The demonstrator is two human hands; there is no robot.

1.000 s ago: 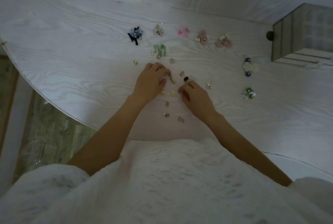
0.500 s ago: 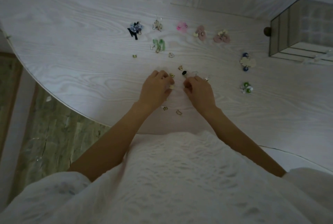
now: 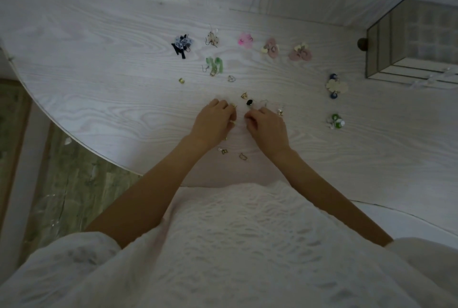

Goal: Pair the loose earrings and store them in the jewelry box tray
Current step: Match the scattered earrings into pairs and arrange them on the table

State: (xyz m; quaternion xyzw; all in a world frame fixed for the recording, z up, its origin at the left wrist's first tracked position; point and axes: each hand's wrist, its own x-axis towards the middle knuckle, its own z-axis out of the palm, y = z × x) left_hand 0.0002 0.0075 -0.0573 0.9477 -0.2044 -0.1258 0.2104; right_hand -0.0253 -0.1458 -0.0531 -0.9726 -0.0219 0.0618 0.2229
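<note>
Both hands rest knuckles-up on the white wooden table point(image 3: 99, 64), among several small gold earrings. My left hand point(image 3: 214, 121) has its fingers curled over a small gold earring point(image 3: 233, 122); another gold stud point(image 3: 234, 106) lies at its fingertips. My right hand point(image 3: 266, 126) is curled with fingertips pinched, and what they hold is hidden. A black stud point(image 3: 249, 102) and a gold heart earring point(image 3: 244, 95) lie just beyond the hands. The glass jewelry box point(image 3: 411, 42) stands at the far right.
Paired earrings lie in a row beyond the hands: black-and-white point(image 3: 183, 43), cream point(image 3: 212, 38), pink point(image 3: 245, 40), two dusty pink pairs point(image 3: 271, 48), green point(image 3: 215, 64). Blue-and-cream point(image 3: 335, 86) and green-and-white point(image 3: 335, 121) pairs lie right. Two gold pieces point(image 3: 224, 151) sit near the table's curved edge.
Both hands have drawn closer together and slid slightly nearer to me over the loose gold earrings. The view has shifted a little; the sorted pairs have not moved.
</note>
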